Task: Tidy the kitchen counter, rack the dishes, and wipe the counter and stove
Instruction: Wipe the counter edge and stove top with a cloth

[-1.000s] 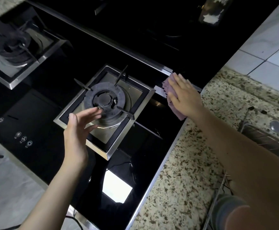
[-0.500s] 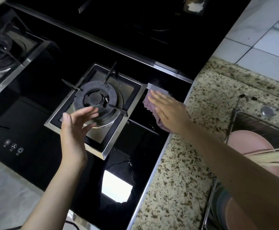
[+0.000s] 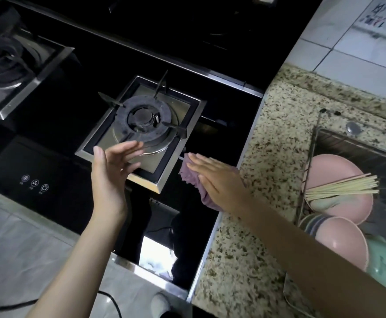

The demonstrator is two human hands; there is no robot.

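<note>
Right hand [image 3: 219, 182], fingers straight, presses purple cloth [image 3: 193, 180] flat on black glass stove [image 3: 221, 143], just right of burner [image 3: 145, 121] frame, near speckled bench [image 3: 274, 138]. Left hand [image 3: 111, 177] hovers over burner's front corner, fingers relaxed, holding nothing. Pink bowls [image 3: 331, 171] and chopsticks [image 3: 343, 188] in rack at right.

open black glass [image 3: 224, 143] right of raised burner frame [image 3: 182, 143], bare speckled counter [image 3: 267, 138] before dish rack [image 3: 311, 157]
</note>
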